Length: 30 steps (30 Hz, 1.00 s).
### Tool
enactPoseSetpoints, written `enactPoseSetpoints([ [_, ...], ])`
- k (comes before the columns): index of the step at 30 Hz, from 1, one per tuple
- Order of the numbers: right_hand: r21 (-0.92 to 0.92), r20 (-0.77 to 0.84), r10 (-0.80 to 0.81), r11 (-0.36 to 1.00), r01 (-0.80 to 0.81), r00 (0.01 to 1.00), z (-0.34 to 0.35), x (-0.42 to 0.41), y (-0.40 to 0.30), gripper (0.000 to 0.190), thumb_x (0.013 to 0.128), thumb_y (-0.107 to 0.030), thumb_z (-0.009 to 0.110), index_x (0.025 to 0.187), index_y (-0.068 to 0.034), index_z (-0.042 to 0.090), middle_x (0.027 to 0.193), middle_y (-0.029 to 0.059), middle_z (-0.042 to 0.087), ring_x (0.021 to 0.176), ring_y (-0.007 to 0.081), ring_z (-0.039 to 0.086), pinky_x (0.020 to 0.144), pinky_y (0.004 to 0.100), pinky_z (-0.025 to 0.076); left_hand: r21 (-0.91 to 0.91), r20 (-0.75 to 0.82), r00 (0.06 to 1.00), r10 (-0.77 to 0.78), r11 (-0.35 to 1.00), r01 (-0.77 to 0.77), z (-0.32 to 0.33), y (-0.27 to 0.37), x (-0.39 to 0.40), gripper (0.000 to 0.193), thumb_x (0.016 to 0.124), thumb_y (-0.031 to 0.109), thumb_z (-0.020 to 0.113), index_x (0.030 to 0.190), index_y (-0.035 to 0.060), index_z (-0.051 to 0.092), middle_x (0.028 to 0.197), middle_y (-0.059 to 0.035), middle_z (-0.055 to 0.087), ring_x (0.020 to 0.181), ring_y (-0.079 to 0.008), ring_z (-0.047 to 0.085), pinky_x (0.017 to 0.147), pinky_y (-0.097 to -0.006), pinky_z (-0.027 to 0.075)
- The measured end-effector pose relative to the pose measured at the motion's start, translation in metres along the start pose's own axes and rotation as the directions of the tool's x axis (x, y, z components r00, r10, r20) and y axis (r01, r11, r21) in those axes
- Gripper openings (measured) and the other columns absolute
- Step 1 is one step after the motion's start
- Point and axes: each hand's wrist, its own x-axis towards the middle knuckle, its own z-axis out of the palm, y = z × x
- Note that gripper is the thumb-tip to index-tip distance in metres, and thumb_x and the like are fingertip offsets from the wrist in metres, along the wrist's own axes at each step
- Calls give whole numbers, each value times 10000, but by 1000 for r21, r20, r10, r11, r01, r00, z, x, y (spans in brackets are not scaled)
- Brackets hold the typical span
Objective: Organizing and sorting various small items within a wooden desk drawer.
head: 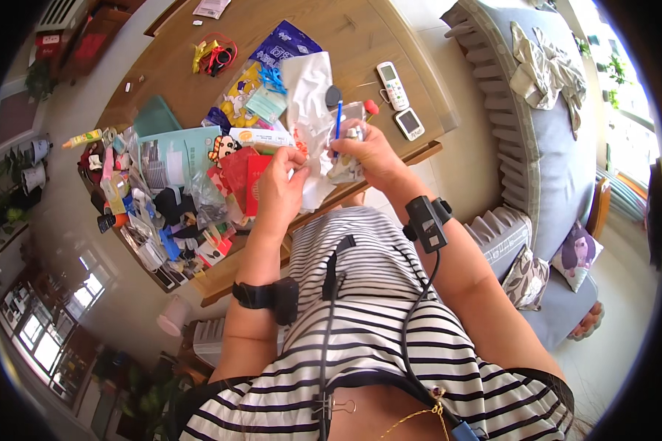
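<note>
My right hand (pixel 367 149) grips a clear plastic bag (pixel 346 171) of small items near the table's front edge, with a blue pen-like stick (pixel 338 124) upright beside the thumb. My left hand (pixel 284 184) is raised at the edge of a white plastic bag (pixel 311 82), fingertips drawn together around something small and white, too hidden to name. The white bag lies crumpled between and beyond both hands. A round dark lid-like disc (pixel 333 96) lies on it. Red booklets or envelopes (pixel 256 182) lie just left of my left hand.
A heap of small goods (pixel 165 215) covers the table's left end. Beyond are a blue snack bag (pixel 287 41), a pale green face mask (pixel 266 105) and red and yellow cords (pixel 215 55). Right: a white remote control (pixel 393 85), a small white device (pixel 409 123) and a grey sofa (pixel 551 149).
</note>
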Motion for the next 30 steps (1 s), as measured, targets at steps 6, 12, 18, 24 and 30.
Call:
enactPoseSetpoints([
  [6, 42, -23, -3, 999, 4, 1000, 6, -34, -19, 155, 752, 25, 638, 862, -40, 549, 806, 92, 639, 723, 182, 639, 672, 328, 537, -419, 62, 971, -233, 877, 237, -13, 21, -23, 260, 710, -31, 696, 950, -18, 597, 832, -75, 656, 725, -107, 607, 655, -247, 480],
  [12, -57, 111, 77, 996, -71, 991, 22, -55, -6, 183, 729, 11, 668, 882, -39, 582, 792, 41, 621, 690, 138, 609, 649, 284, 511, -489, 76, 955, -287, 824, 287, 8, 29, -39, 82, 767, 54, 693, 794, 18, 625, 739, -9, 630, 642, -55, 540, 593, -184, 438],
  [18, -178, 12, -25, 984, 27, 1000, 11, -53, -16, 167, 725, 22, 664, 875, -20, 604, 802, 52, 633, 688, 130, 610, 648, 287, 512, -712, 18, 957, -290, 668, 216, 11, 13, -47, 58, 846, 92, 601, 812, 50, 624, 925, -56, 639, 832, -115, 575, 789, -264, 448],
  [24, -229, -85, -132, 967, 110, 988, -22, -48, -46, 155, 736, 19, 654, 884, -2, 614, 807, 66, 641, 690, 157, 624, 660, 302, 526, -999, 41, 915, -401, 7, 48, -18, 4, -45, 342, 934, 218, 443, 1168, -22, 513, 1234, -173, 533, 1193, -315, 467, 1040, -456, 335],
  [30, -146, -192, -191, 975, 165, 963, -46, -49, -77, 162, 751, 26, 636, 906, -12, 605, 817, 67, 632, 707, 177, 629, 666, 325, 527, 37, 34, 999, -3, 999, 1, -42, 13, -65, 184, 864, 195, 616, 979, 56, 580, 924, -33, 617, 823, -89, 562, 720, -241, 460],
])
